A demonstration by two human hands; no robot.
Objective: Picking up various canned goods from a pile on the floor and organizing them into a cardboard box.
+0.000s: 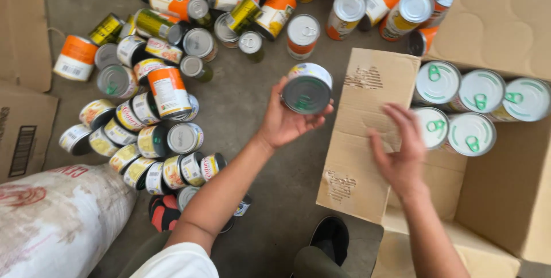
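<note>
Nearest me: a white printed sack point(54, 220) at lower left and my dark shoe point(330, 238) on the concrete floor point(247, 111).

Left hand point(290, 120): palm up, fingers curled round the side of a tin can point(308, 87), thumb on the far edge. The can lies tilted, its green-tinted ring-pull end facing the camera. The grip is a cradle from below, so the weight sits in the palm rather than on the fingertips. The can is in the air over the floor, just left of the box flap.

Right hand point(400, 151): spread flat, holding nothing, hovering over or pressing on the folded-out flap point(367, 134) of the cardboard box point(493, 186); I cannot tell whether it touches. A hand here would keep the flap out of the opening.

Inside the box: five cans point(470, 103) stand upright, green ring-pulls up, packed touching in two rows against the far wall. Upright and tight uses the space best. The near part of the box is bare.

Farther off, left and top: a loose pile of cans point(160, 82), orange and yellow labels, most on their sides, some upright. Flat cardboard point(23, 25) lies at far left.
</note>
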